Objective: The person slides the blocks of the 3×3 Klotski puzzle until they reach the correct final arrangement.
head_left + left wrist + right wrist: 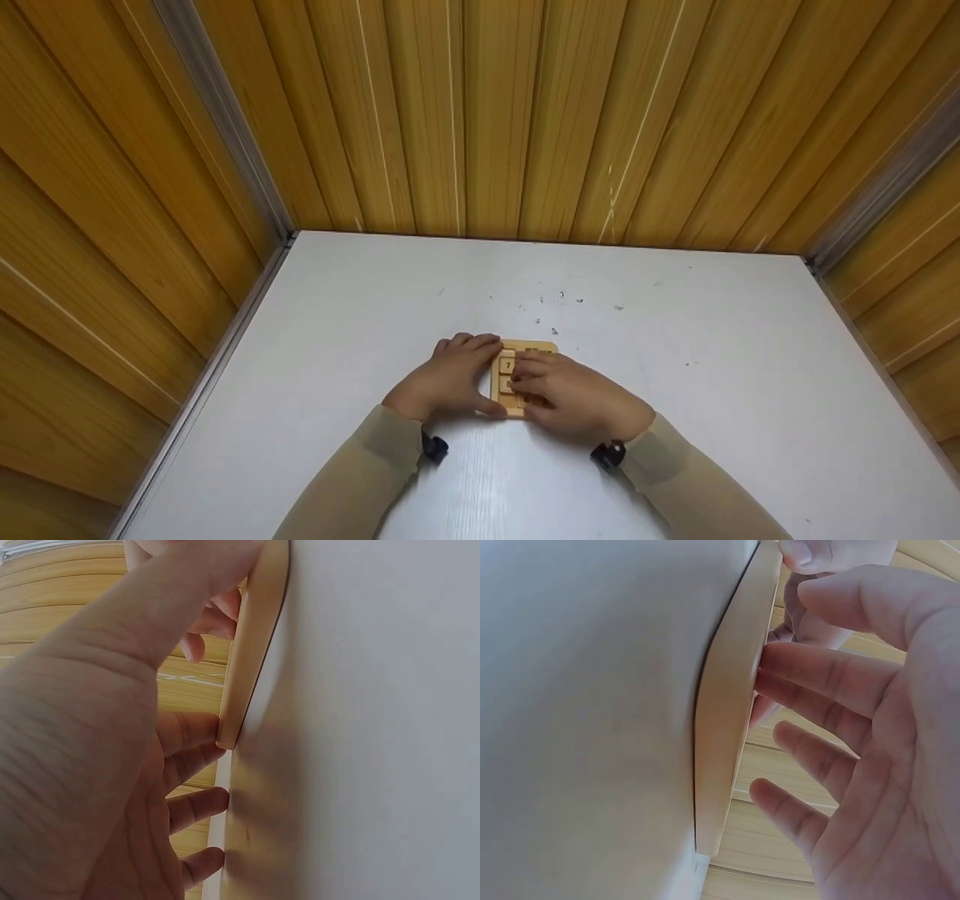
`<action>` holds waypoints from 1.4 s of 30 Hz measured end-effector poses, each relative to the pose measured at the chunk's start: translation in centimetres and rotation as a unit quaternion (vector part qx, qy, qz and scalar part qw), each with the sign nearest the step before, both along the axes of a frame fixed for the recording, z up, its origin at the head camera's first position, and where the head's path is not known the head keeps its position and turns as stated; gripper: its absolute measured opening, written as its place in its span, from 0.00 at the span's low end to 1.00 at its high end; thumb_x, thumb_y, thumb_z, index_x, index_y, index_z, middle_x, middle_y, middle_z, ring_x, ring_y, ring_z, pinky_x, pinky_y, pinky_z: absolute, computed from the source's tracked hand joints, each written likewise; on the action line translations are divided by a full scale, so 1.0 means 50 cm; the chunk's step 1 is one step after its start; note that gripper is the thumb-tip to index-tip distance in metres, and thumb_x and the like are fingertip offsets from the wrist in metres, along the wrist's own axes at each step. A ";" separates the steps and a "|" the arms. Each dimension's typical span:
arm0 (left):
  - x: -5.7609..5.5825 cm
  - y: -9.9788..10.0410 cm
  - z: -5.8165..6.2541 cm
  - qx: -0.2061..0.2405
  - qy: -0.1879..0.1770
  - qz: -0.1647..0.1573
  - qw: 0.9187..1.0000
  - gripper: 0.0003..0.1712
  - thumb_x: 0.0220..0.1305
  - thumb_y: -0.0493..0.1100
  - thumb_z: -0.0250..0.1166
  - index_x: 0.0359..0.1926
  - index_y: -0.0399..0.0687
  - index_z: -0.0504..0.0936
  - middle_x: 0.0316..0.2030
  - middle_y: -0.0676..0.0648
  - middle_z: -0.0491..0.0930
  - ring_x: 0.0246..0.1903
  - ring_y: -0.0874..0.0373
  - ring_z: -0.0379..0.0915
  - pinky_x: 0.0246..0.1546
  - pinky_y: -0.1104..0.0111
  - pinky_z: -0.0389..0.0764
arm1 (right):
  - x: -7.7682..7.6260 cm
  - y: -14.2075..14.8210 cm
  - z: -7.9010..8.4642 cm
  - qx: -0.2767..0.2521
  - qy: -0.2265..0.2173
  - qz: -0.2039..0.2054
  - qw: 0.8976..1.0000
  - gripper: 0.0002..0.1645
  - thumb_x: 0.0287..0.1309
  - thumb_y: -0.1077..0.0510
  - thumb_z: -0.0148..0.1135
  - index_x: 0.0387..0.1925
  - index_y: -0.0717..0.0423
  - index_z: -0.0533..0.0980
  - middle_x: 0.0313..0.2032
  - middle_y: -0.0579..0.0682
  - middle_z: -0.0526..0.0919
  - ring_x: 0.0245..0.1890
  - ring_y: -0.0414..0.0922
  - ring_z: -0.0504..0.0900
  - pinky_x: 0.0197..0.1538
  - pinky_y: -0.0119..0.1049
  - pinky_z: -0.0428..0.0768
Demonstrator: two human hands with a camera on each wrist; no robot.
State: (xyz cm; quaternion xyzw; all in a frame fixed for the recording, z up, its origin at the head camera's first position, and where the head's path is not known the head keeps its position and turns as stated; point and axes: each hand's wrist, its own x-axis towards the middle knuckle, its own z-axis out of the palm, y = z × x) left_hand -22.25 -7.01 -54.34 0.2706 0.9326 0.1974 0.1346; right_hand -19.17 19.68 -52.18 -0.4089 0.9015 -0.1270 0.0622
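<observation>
Three wood-grain walls (495, 112) stand around a white worktop (337, 322). At its near middle, the left hand (455, 375) spans the side of one wooden number board (531, 345), gripping it between thumb and fingers, apparently to steady it flat; the right hand (579, 394), fingers loosely bent and grasping nothing visible, covers much of the rest. At least two numbered tiles (508, 366) show; fingers hide the full count.

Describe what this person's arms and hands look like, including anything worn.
The left sleeve and right sleeve are long and khaki, with a small black device at the end of each. The left hand and right hand wear no gloves.
</observation>
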 end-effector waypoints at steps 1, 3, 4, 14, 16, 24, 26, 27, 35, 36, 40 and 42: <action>0.000 0.000 0.000 0.000 0.000 -0.001 1.000 0.72 0.55 0.76 0.83 0.91 0.55 0.61 0.90 0.54 0.61 0.88 0.47 0.56 0.89 0.43 0.57 | 0.000 -0.001 -0.001 -0.001 0.001 0.001 1.000 0.25 0.82 0.47 0.62 0.72 0.48 0.85 0.78 0.46 0.81 0.85 0.50 0.72 0.90 0.54 0.67; 0.000 -0.001 -0.002 0.000 0.001 -0.001 1.000 0.72 0.55 0.76 0.83 0.91 0.55 0.61 0.90 0.54 0.61 0.87 0.48 0.56 0.89 0.43 0.57 | 0.001 -0.001 -0.003 -0.003 0.002 0.003 1.000 0.24 0.83 0.47 0.62 0.71 0.48 0.86 0.78 0.46 0.81 0.85 0.50 0.72 0.90 0.54 0.66; 0.000 -0.001 -0.002 -0.001 0.002 -0.001 1.000 0.72 0.55 0.77 0.83 0.91 0.55 0.61 0.90 0.54 0.61 0.87 0.48 0.57 0.89 0.44 0.58 | 0.001 -0.002 -0.004 -0.004 0.001 0.004 1.000 0.23 0.83 0.47 0.62 0.70 0.48 0.86 0.77 0.45 0.81 0.84 0.49 0.72 0.90 0.53 0.66; 0.001 0.000 -0.003 0.000 0.005 -0.002 1.000 0.72 0.55 0.76 0.83 0.91 0.54 0.62 0.89 0.55 0.62 0.87 0.49 0.57 0.89 0.45 0.58 | 0.005 -0.007 -0.007 -0.028 -0.007 0.015 0.999 0.17 0.81 0.49 0.65 0.61 0.47 0.91 0.64 0.41 0.85 0.71 0.43 0.82 0.80 0.50 0.80; 0.002 0.000 -0.003 0.002 0.003 -0.001 1.000 0.71 0.55 0.76 0.83 0.91 0.54 0.62 0.89 0.55 0.62 0.87 0.48 0.57 0.89 0.45 0.58 | 0.006 -0.008 -0.007 -0.037 -0.006 0.021 0.999 0.16 0.80 0.50 0.66 0.59 0.48 0.92 0.62 0.41 0.86 0.67 0.43 0.83 0.77 0.49 0.82; 0.007 -0.001 0.004 0.011 0.003 0.001 1.000 0.70 0.55 0.75 0.84 0.90 0.54 0.63 0.89 0.54 0.63 0.87 0.48 0.57 0.89 0.45 0.58 | 0.005 -0.009 -0.006 -0.069 0.013 0.055 0.996 0.11 0.75 0.55 0.71 0.50 0.52 0.93 0.55 0.45 0.88 0.60 0.44 0.86 0.72 0.46 0.85; 0.007 -0.001 0.004 0.011 0.006 0.000 1.000 0.71 0.55 0.75 0.84 0.90 0.54 0.63 0.89 0.54 0.63 0.86 0.48 0.58 0.88 0.45 0.59 | 0.004 -0.010 -0.007 -0.071 0.017 0.058 0.996 0.10 0.74 0.55 0.71 0.49 0.52 0.94 0.54 0.45 0.88 0.59 0.44 0.86 0.71 0.47 0.85; 0.007 -0.001 0.005 0.011 0.008 0.000 1.000 0.71 0.55 0.75 0.84 0.90 0.54 0.63 0.89 0.54 0.63 0.86 0.48 0.58 0.88 0.44 0.59 | 0.004 -0.010 -0.007 -0.072 0.019 0.060 0.995 0.10 0.74 0.56 0.71 0.49 0.52 0.94 0.54 0.45 0.88 0.58 0.44 0.86 0.71 0.47 0.85; 0.006 -0.002 0.005 0.014 0.006 -0.001 1.000 0.70 0.55 0.74 0.84 0.90 0.54 0.63 0.89 0.54 0.63 0.86 0.48 0.58 0.89 0.45 0.58 | 0.006 -0.012 -0.003 -0.070 0.022 0.064 0.995 0.10 0.75 0.56 0.71 0.48 0.53 0.94 0.53 0.46 0.89 0.57 0.44 0.87 0.71 0.46 0.86; 0.006 -0.002 0.005 0.014 0.005 0.000 1.000 0.70 0.55 0.74 0.84 0.90 0.54 0.63 0.89 0.54 0.63 0.86 0.49 0.58 0.89 0.45 0.58 | 0.006 -0.012 -0.003 -0.070 0.024 0.065 0.995 0.10 0.74 0.56 0.71 0.48 0.53 0.94 0.53 0.46 0.89 0.57 0.44 0.87 0.70 0.46 0.86; 0.005 -0.001 0.005 0.013 0.006 0.001 1.000 0.70 0.55 0.74 0.84 0.90 0.54 0.63 0.89 0.55 0.63 0.87 0.49 0.57 0.89 0.46 0.58 | 0.006 -0.012 -0.003 -0.072 0.032 0.071 0.994 0.10 0.75 0.56 0.71 0.48 0.53 0.94 0.52 0.45 0.89 0.56 0.44 0.87 0.70 0.45 0.86; 0.005 -0.001 0.005 0.013 0.006 0.001 1.000 0.70 0.55 0.74 0.84 0.90 0.54 0.63 0.89 0.55 0.63 0.87 0.49 0.57 0.89 0.46 0.58 | 0.006 -0.012 -0.002 -0.072 0.032 0.071 0.994 0.10 0.75 0.55 0.71 0.48 0.52 0.94 0.52 0.44 0.89 0.56 0.43 0.87 0.70 0.44 0.86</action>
